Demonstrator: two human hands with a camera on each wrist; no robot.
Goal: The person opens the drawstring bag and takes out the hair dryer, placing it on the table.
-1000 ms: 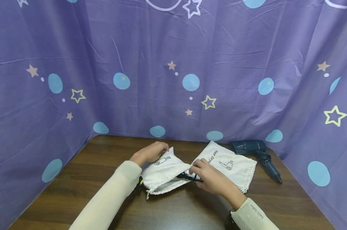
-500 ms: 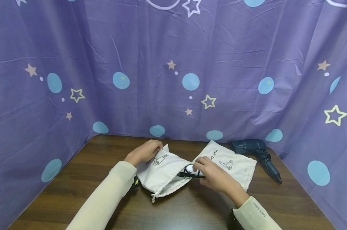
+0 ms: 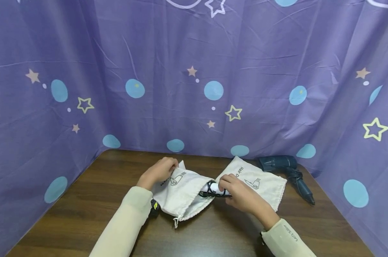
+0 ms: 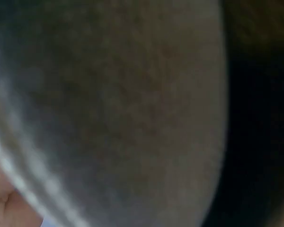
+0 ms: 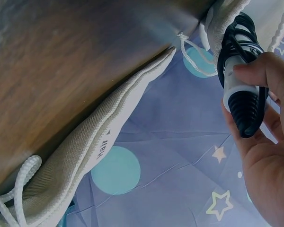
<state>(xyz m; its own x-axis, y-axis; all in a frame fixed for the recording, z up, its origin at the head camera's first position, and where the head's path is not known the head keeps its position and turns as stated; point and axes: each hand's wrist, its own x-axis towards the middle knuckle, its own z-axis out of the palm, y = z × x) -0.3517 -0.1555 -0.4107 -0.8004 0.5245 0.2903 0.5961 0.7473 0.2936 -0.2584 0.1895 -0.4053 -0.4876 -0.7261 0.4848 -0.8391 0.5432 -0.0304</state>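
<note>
My left hand (image 3: 160, 172) grips the closed end of a white drawstring bag (image 3: 181, 194) printed with a hair dryer drawing. Pale bag cloth, dark and blurred, fills most of the left wrist view. Out of the bag's mouth sticks the white handle of a hair dryer (image 5: 234, 82), wound with a black cord (image 5: 244, 42). My right hand (image 5: 274, 123) pinches this handle near its black ribbed cord end, thumb on one side and fingers on the other. The dryer's head is hidden in the bag.
A second white bag (image 3: 264, 184), marked "Hair Dryer", lies flat at the right, just behind my right hand. Beyond it rests a dark blue hair dryer (image 3: 278, 163) with its cord bundled. A purple curtain (image 3: 194, 53) rises behind the wooden table (image 3: 194, 239).
My left hand has drawn the bag's closed end to the left. My right hand has shifted slightly right, and more of the cord-wrapped handle shows outside the bag's mouth.
</note>
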